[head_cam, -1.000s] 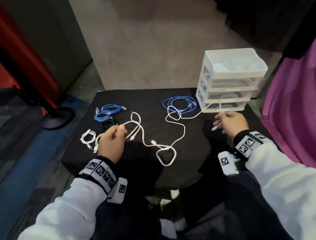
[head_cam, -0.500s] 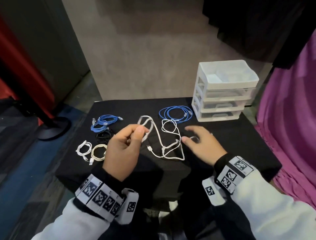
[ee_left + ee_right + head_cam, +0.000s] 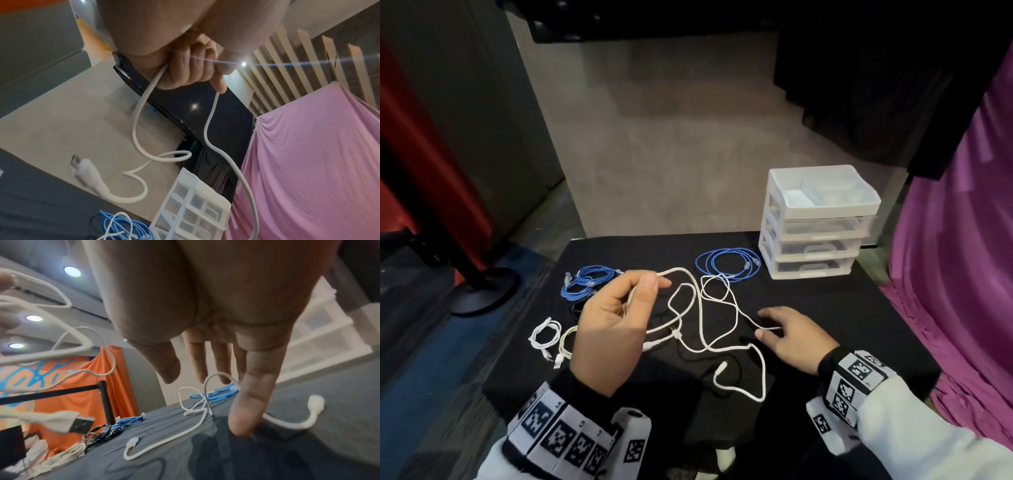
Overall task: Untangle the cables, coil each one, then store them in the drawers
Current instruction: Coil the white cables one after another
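Head view: left hand (image 3: 616,318) pinches white cable (image 3: 700,308) lifted beside flat right hand (image 3: 791,337).

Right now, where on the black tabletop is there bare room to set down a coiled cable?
Bare black cloth lies right of the right hand, in front of the white plastic drawer unit. The middle is crowded with tangled white cables; the left side holds small coiled blue and white cables.

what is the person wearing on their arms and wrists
Both hands are bare: left hand, right hand. Each arm has a white long sleeve with a dark cuff. Around each wrist sits a white band of blocky panels printed with black square fiducial markers, with a small white marker-tagged block on its inner side, likely the wrist camera.
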Available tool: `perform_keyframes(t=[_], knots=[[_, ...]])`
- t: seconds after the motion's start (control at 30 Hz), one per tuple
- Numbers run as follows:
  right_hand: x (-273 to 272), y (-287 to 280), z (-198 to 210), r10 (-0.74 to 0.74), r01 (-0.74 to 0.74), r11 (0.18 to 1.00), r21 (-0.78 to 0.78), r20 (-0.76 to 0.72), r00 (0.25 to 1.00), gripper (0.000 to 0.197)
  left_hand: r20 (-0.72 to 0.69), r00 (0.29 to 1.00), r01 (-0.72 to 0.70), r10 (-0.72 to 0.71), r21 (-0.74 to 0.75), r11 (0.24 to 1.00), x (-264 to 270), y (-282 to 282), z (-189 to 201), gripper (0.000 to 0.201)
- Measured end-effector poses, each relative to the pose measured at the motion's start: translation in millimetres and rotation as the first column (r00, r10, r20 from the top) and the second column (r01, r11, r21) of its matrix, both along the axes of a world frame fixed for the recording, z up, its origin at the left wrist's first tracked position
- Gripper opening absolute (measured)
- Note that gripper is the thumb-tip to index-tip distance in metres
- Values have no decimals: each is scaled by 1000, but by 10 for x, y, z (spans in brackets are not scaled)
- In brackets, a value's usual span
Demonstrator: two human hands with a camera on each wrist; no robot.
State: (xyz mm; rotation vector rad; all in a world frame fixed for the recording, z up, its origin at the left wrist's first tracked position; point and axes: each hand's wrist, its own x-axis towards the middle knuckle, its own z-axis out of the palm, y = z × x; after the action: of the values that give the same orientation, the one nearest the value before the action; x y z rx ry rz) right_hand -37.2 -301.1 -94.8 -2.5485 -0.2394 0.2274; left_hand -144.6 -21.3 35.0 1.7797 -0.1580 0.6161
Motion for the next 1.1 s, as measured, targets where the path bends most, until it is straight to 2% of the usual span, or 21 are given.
perform_keyframes(t=[0.07, 0.1, 0.17, 0.2, 0.27, 0.3, 0.37, 0.4, 0.47, 0.53, 0.6, 0.7, 0.77, 0.83, 0.93, 1.03, 1.1], knots=[[-99, -10, 126, 0, 0, 1000, 3, 119, 993, 42, -5, 1000, 14, -14, -7, 1000, -12, 3, 14, 24], [-186, 13, 240, -16, 3, 998, 67, 198, 980, 39, -19, 999, 42, -42, -8, 999, -21, -3, 17, 24], [-414, 123, 516, -53, -55, 944, 325, 314, 948, 32, -72, 988, 134, -134, -10, 991, -34, -51, 20, 23], [-544, 203, 690, -27, -122, 869, 480, 291, 956, 34, -103, 978, 183, -183, -10, 983, -35, -92, 19, 22], [-765, 376, 1012, 194, -271, 718, 641, 189, 962, 48, -164, 953, 264, -255, 29, 964, -30, -190, 17, 24], [-826, 450, 1114, 303, -339, 688, 642, 171, 938, 48, -176, 942, 297, -286, 41, 954, -26, -244, 30, 24], [-854, 541, 1225, 360, -394, 694, 603, 183, 915, 21, -160, 935, 326, -318, 25, 945, -12, -292, 26, 22], [-839, 549, 1261, 326, -373, 694, 616, 193, 926, 11, -156, 937, 318, -313, 8, 948, -3, -289, 6, 21], [-761, 489, 1270, 200, -285, 670, 685, 203, 959, 19, -172, 948, 270, -269, -14, 963, -3, -216, -36, 20], [-676, 365, 1267, 50, -155, 585, 796, 156, 987, 22, -209, 947, 244, -243, -22, 970, -15, -107, -80, 25], [-582, 199, 1254, -82, -55, 527, 848, 115, 990, 22, -262, 935, 237, -237, -33, 971, -24, 9, -138, 31], [-484, 20, 1213, -207, 23, 498, 867, 93, 974, 21, -359, 902, 216, -240, -108, 970, -25, 169, -295, 31], [-464, -21, 1176, -252, 53, 512, 857, 91, 963, 17, -408, 881, 214, -241, -112, 970, -28, 248, -401, 31], [-450, -39, 1118, -284, 68, 524, 849, 99, 954, 17, -441, 877, 203, -190, -18, 979, -22, 327, -506, 29], [-413, -82, 1053, -320, 138, 454, 880, 17, 947, 18, -438, 892, 153, -107, 70, 986, -8, 483, -692, 29], [-419, -84, 1005, -292, 187, 403, 896, -68, 954, 20, -417, 907, 123, -59, 128, 984, -26, 604, -810, 35], [-429, -72, 985, -267, 207, 364, 908, -111, 957, 20, -438, 894, 131, -97, 47, 990, -49, 629, -840, 39]])
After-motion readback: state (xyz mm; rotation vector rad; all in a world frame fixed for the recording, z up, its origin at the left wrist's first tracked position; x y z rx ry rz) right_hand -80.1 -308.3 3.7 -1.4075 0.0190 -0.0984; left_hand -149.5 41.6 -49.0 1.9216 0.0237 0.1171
